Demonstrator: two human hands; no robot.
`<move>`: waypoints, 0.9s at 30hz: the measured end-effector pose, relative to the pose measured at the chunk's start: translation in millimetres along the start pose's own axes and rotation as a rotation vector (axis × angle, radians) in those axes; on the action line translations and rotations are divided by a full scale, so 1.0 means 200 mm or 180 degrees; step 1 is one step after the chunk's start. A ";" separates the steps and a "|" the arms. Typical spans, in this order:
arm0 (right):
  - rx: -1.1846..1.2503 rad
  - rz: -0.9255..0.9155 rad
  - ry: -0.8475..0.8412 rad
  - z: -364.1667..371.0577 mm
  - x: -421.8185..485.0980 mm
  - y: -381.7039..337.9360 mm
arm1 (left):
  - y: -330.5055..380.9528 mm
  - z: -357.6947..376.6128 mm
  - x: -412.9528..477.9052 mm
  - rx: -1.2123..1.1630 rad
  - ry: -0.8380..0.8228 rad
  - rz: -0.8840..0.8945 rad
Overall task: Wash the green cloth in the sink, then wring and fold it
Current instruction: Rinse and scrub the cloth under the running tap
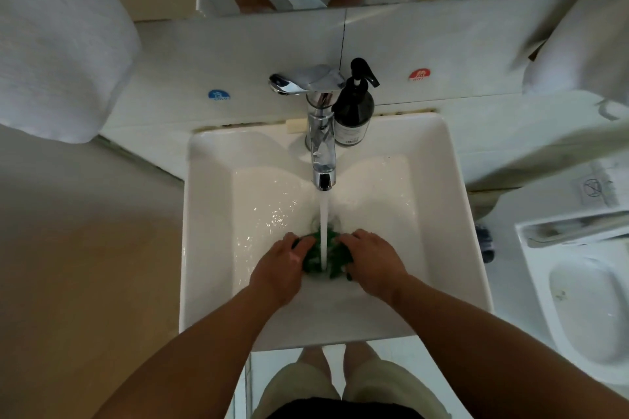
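Note:
A bunched green cloth (335,257) lies low in the white square sink (211,248), right under the running stream from the chrome tap (321,143). My left hand (282,265) grips the cloth's left side and my right hand (369,260) grips its right side, fingers curled into the fabric. Most of the cloth is hidden between the two hands. Water pools and ripples across the basin floor.
A dark pump bottle (354,112) stands on the sink's back rim beside the tap. White towels (58,44) hang at upper left and upper right. A white toilet (585,299) sits at the right. A mirror edge runs along the top.

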State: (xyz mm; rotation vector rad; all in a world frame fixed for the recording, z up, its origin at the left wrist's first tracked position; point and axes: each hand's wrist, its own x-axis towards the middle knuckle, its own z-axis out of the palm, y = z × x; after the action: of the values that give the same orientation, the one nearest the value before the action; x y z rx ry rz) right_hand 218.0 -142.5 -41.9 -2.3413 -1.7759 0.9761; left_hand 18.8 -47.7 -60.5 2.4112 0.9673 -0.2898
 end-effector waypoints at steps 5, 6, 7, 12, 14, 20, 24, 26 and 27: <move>0.1257 0.0152 -0.0183 -0.14 0.00 0.07 | -0.05 -0.17 0.00 -0.1008 -0.0276 -0.0651; 0.1210 0.0106 -0.0173 -0.15 -0.02 0.09 | -0.07 -0.18 -0.02 -0.0939 -0.0356 -0.0672; 0.0997 0.0018 -0.0100 -0.14 -0.05 0.11 | -0.09 -0.19 -0.05 -0.0735 -0.0324 -0.0571; 0.0250 -0.0139 0.0400 -0.01 -0.12 0.06 | -0.07 -0.07 -0.06 0.0126 0.0743 0.0537; 0.0146 0.0023 0.0277 0.04 -0.09 0.02 | -0.03 -0.02 -0.04 0.0279 0.0570 0.0432; -0.0229 0.0033 0.0108 0.06 -0.01 0.00 | 0.02 -0.04 0.03 0.0743 0.0224 -0.0125; -0.0055 0.0056 0.0094 -0.03 0.03 0.01 | 0.03 -0.11 0.05 0.0809 -0.0060 -0.0182; -0.0167 -0.0099 0.0195 -0.04 0.00 0.02 | 0.03 -0.11 0.01 0.0678 -0.0038 -0.0252; -0.0197 -0.0169 0.0237 -0.03 -0.02 0.02 | 0.02 -0.09 -0.02 0.0619 0.0053 -0.0246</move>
State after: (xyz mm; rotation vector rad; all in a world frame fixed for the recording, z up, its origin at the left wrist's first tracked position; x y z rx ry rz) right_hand 224.1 -146.0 -37.3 -2.3201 -1.8556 0.8275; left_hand 19.4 -41.8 -41.9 2.5575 1.0862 -0.4096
